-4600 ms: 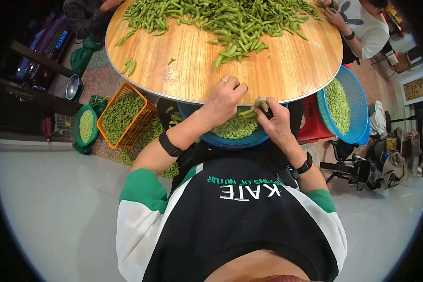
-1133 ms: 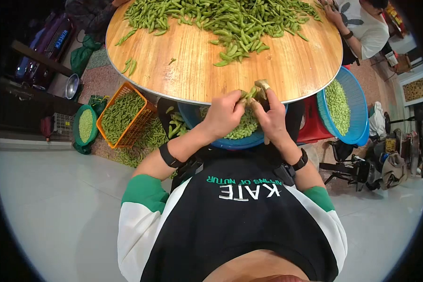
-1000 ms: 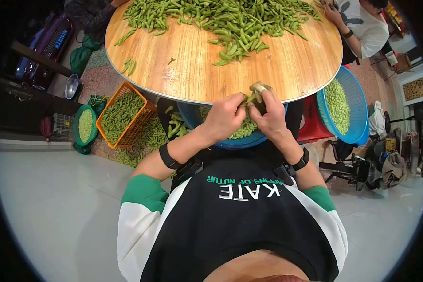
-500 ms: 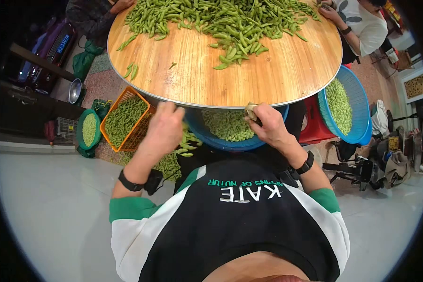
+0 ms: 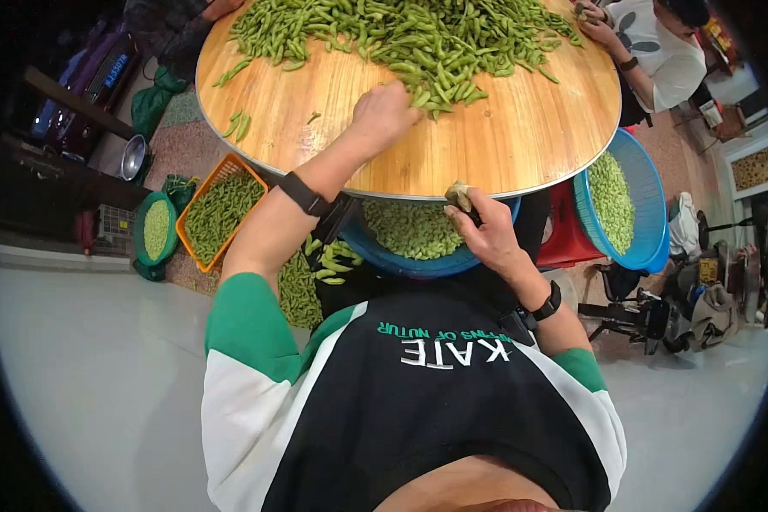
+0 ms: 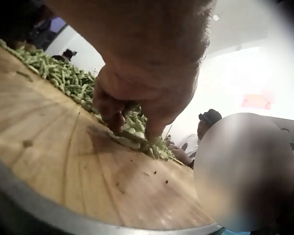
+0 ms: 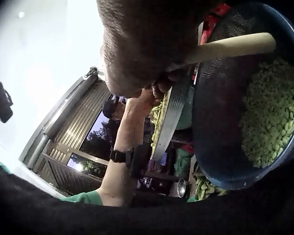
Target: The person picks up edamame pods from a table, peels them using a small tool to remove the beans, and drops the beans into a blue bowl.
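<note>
My left hand reaches over the round wooden table to the near edge of a heap of green pods. In the left wrist view its curled fingers and thumb close round a few pods on the tabletop. My right hand is at the table's near rim, above a blue basin of shelled beans. It grips a pale rod-like handle; a brownish-grey piece, not clearly identifiable, shows at its fingertips.
An orange crate of pods and a green basin of beans stand at left. Loose pods lie beside my leg. At right is a blue basket of beans, with another person above it.
My left hand has swung left away from the basin, then forward onto the table at the pods. My right hand has stayed near the rim, still gripping.
</note>
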`<state>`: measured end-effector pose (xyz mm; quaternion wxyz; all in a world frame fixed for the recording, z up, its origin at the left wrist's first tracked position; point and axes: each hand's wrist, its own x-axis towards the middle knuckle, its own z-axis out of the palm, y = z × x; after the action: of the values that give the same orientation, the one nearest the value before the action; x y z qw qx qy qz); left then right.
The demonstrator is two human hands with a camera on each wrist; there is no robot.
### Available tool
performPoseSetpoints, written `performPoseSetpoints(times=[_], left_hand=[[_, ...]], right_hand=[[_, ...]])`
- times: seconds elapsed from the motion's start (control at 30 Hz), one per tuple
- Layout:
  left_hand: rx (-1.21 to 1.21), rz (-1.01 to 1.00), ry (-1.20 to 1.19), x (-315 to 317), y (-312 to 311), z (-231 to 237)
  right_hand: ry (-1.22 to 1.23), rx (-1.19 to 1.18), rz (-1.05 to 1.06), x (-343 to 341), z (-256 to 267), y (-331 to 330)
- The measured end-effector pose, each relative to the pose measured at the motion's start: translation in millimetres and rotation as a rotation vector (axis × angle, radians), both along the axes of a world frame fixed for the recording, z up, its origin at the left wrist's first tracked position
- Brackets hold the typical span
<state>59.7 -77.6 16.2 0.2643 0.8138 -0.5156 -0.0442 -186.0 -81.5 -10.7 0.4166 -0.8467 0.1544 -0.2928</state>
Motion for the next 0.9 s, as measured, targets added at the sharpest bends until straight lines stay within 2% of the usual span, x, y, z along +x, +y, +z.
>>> performPoseSetpoints(times=[0.07,0.13,0.2,0.27,0.33,0.4,0.47,0.5,0.57,0.6,0.67,0.7,0.77,0.9], left_hand=[[0.012,-0.032,0.050,11.8,2.2,-6.5],[0.026,-0.075,0.124,24.4,10.4,-9.5],[-0.022,-0.113,0.084,31.1,20.2,-12.0],[0.028,-0.051,0.422,35.1,24.8,-12.3],[-0.040,-0.046,0.479,33.4,25.5,-19.1],[-0.108,-0.037,0.538,29.8,28.4,-21.8],[-0.336,0.004,0.404,22.2,32.5,-20.3],[-0.336,0.001,0.405,15.7,35.5,-15.6],[-0.394,-0.080,0.563,-4.6,48.1,-3.2],[-0.390,-0.082,0.569,-17.6,55.2,3.0],[-0.353,-0.207,0.895,-41.2,67.2,12.7],[-0.353,-0.208,0.898,-48.3,71.8,11.0],[-0.210,-0.243,1.157,-57.1,78.0,6.8],[-0.225,-0.275,1.105,-62.9,80.0,-0.3]], right_hand=[[0.002,0.000,-0.010,-3.2,1.1,-0.6],[0.048,0.342,0.032,-5.1,5.7,-1.7],[0.045,0.417,0.044,-2.1,6.4,-3.7],[0.054,0.613,0.055,2.4,15.3,-2.9],[0.024,0.632,0.062,9.4,6.0,-5.5],[-0.018,0.796,0.090,13.8,2.9,-6.2],[-0.053,0.796,0.076,17.9,3.5,-4.6],[-0.091,0.794,0.059,19.9,4.1,-4.3],[-0.126,0.833,0.068,23.9,7.0,-3.3],[-0.162,0.866,0.083,24.7,8.0,-2.9],[-0.175,0.905,0.116,25.7,8.8,-2.8],[-0.188,0.946,0.153,25.5,9.1,-2.3],[-0.186,0.969,0.167,23.5,12.6,1.2],[-0.164,1.017,0.221,18.9,13.0,1.9]])
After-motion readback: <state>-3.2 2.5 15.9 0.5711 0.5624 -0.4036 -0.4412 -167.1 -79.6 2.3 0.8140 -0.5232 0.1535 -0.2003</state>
